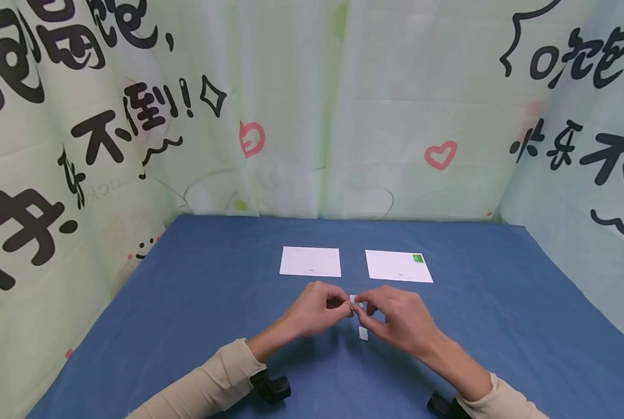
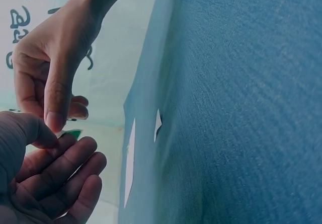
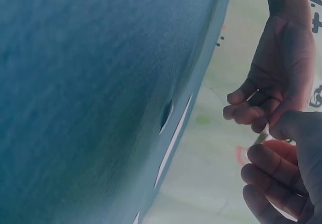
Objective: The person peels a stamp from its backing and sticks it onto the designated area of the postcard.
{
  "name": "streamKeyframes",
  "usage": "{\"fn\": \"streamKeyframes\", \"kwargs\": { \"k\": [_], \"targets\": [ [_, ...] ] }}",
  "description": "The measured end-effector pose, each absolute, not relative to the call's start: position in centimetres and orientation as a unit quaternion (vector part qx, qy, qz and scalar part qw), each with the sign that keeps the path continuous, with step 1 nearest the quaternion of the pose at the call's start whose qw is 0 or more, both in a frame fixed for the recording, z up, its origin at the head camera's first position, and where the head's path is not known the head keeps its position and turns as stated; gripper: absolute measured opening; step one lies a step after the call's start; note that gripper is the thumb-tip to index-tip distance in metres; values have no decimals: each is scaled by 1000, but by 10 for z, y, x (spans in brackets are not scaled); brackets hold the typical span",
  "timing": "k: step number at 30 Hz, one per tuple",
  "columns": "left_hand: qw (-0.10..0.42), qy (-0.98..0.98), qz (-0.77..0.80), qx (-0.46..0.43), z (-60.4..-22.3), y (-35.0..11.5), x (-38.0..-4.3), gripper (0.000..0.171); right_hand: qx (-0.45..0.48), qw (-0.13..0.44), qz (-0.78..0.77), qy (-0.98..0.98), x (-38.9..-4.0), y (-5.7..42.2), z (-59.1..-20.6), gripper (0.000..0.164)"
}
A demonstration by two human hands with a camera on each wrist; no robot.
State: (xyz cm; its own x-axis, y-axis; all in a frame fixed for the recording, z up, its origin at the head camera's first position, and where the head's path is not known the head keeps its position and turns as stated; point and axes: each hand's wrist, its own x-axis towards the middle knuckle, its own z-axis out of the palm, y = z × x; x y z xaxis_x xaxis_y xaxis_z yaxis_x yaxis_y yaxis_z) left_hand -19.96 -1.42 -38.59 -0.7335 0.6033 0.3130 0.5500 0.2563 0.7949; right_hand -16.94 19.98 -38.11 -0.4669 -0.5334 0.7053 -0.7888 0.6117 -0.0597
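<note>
My left hand (image 1: pixel 319 308) and right hand (image 1: pixel 401 317) meet fingertip to fingertip above the table. Between their thumbs and forefingers they pinch a tiny stamp (image 2: pixel 74 133), green on one face and pale in the right wrist view; the fingers cover most of it. Below the hands lies a small white paper slip (image 1: pixel 363 333), its edge lifted in the wrist views. More white shows just behind the fingertips; I cannot tell whether it is the same slip. Beyond the hands lie a plain white envelope (image 1: pixel 309 262) and, to its right, another white envelope (image 1: pixel 390 266) with a green stamp (image 1: pixel 418 258) in its upper right corner.
A blue cloth (image 1: pixel 228 267) covers the table. Pale printed curtains (image 1: pixel 286 116) with black lettering and hearts enclose the back and both sides. Black wrist mounts (image 1: pixel 271 389) sit under both forearms, near the beige sleeves.
</note>
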Motion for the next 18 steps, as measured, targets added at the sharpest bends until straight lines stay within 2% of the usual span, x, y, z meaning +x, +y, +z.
{"fn": "streamKeyframes", "kwargs": {
  "k": [6, 18],
  "targets": [
    [25, 790, 488, 370, -386, -14, -200, 17, 397, 329, 185, -837, -169, 198, -381, 22],
    [20, 786, 492, 373, -388, -14, -201, 17, 357, 332, 156, -859, -167, 203, -378, 17]
  ]
}}
